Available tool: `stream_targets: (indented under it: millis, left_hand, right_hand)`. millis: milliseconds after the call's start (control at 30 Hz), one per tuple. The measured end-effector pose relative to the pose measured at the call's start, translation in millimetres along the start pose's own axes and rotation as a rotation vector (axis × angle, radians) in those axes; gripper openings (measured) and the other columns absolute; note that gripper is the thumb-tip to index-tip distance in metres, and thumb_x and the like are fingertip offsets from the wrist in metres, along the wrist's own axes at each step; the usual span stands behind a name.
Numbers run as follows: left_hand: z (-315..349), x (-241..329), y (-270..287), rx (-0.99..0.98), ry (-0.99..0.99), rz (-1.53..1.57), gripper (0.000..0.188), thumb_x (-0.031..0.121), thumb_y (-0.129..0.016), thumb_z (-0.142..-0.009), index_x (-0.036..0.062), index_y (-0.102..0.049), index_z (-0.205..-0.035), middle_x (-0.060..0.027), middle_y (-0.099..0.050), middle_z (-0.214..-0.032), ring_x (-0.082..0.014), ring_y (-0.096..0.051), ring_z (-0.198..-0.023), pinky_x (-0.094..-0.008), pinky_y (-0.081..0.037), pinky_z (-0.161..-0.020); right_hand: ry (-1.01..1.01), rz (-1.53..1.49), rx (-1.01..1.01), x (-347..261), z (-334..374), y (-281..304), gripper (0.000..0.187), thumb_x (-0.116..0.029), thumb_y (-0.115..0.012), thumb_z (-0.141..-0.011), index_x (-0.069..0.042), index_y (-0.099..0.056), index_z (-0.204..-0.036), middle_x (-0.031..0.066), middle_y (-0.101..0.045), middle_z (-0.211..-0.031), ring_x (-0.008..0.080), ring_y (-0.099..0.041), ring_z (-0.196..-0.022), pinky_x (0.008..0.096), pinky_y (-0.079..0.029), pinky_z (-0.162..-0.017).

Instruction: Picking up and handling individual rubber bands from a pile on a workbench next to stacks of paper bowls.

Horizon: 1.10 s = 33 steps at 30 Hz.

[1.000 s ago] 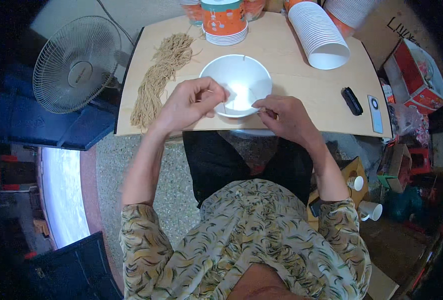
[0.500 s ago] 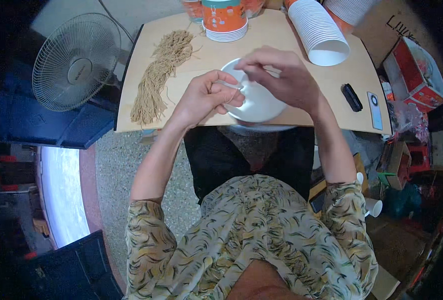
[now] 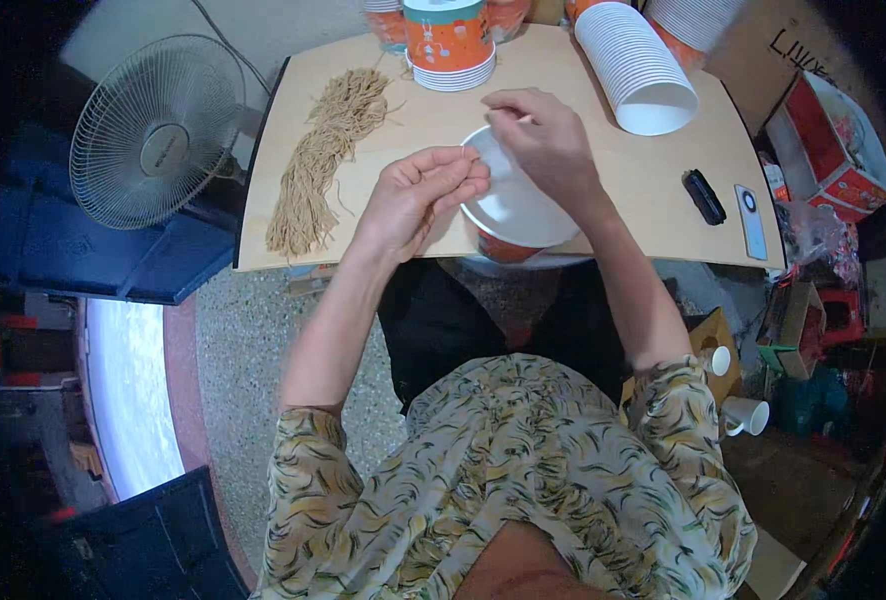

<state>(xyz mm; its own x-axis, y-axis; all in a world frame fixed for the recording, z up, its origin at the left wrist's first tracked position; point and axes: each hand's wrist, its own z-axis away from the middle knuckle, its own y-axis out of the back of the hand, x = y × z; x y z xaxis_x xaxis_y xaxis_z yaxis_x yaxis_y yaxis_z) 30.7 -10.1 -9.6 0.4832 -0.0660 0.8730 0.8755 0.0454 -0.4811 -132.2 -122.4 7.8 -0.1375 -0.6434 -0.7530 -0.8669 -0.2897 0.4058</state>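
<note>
My left hand (image 3: 418,200) is closed at the left rim of a white paper bucket (image 3: 528,210) with an orange printed side. Its thumb and forefinger press together in a pinch; whatever lies between them is too small to make out. Over the bucket's far right edge hovers my right hand (image 3: 548,140), fingers curled inward, anything in them hidden. To the left lies a long bundle of tan cords (image 3: 313,165), with loose strands sticking out. The bucket stands at the table's front edge, its inside facing up.
Orange printed paper buckets (image 3: 448,45) stand stacked at the back. A row of nested white buckets (image 3: 638,75) lies at the back right. A black case (image 3: 703,197) and a phone (image 3: 750,222) rest on the right. A fan (image 3: 163,145) stands left of the table (image 3: 383,240).
My right hand has drawn left and its fingers have curled more. The left hand's pinch has tightened. The bucket now shows its orange side below the rim.
</note>
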Motion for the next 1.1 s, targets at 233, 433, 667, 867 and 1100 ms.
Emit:
stream_targets:
  millis: [233,433,667,867,1100]
  left_hand:
    - [-3.6,-3.3,-20.6,0.04,-0.036,-0.038,0.025,0.008,-0.062,-0.094,-0.0065,-0.062,-0.114,-0.016,-0.069,-0.102,-0.0205,-0.07,-0.092,-0.0271,-0.058,-0.084]
    - [-4.0,-7.7,-27.0,0.071,-0.105,-0.24,0.02,0.003,-0.062,-0.093,-0.0073,-0.063,-0.111,-0.0169,-0.071,-0.097,-0.0192,-0.071,-0.086,-0.0268,-0.059,-0.079]
    - [2.9,-9.5,-25.9,0.031,-0.058,-0.3,0.021,0.005,-0.062,-0.094,-0.0072,-0.063,-0.111,-0.0151,-0.071,-0.096,-0.017,-0.07,-0.087,-0.0267,-0.058,-0.079]
    - [5.2,-13.4,-22.9,-0.011,-0.019,-0.341,0.023,0.007,-0.064,-0.093,-0.0053,-0.066,-0.112,-0.0126,-0.071,-0.097,-0.0153,-0.069,-0.087,-0.0263,-0.057,-0.08]
    - [7.2,-5.8,-27.8,0.003,-0.01,-0.464,0.021,0.009,-0.066,-0.092,-0.0023,-0.068,-0.11,-0.0084,-0.071,-0.092,-0.0121,-0.068,-0.083,-0.0241,-0.055,-0.077]
  right_hand:
    - [-0.019,0.018,0.018,-21.2,38.5,22.9,0.016,-0.015,-0.068,-0.088,0.0,-0.069,-0.094,0.0124,-0.07,-0.083,0.0222,-0.067,-0.071,0.0312,-0.053,-0.069]
    - [-0.061,0.074,-0.102,-20.6,42.8,25.5,0.018,-0.016,-0.069,-0.085,0.001,-0.069,-0.09,0.0128,-0.069,-0.078,0.0227,-0.067,-0.068,0.0332,-0.052,-0.064]
    - [-0.022,0.029,-0.019,-22.5,59.7,26.6,0.011,-0.009,-0.069,-0.083,0.001,-0.067,-0.086,0.0127,-0.068,-0.078,0.0234,-0.065,-0.066,0.0328,-0.051,-0.061]
    - [0.091,0.01,0.08,-12.4,68.9,20.0,0.015,-0.007,-0.065,-0.088,0.0,-0.058,-0.099,0.0124,-0.064,-0.079,0.0241,-0.065,-0.068,0.0347,-0.051,-0.061]
    - [-0.15,-0.096,-0.078,-16.2,70.1,22.7,0.009,-0.009,-0.058,-0.096,-0.001,-0.054,-0.097,0.0048,-0.058,-0.07,0.0099,-0.054,-0.064,0.0257,-0.045,-0.061]
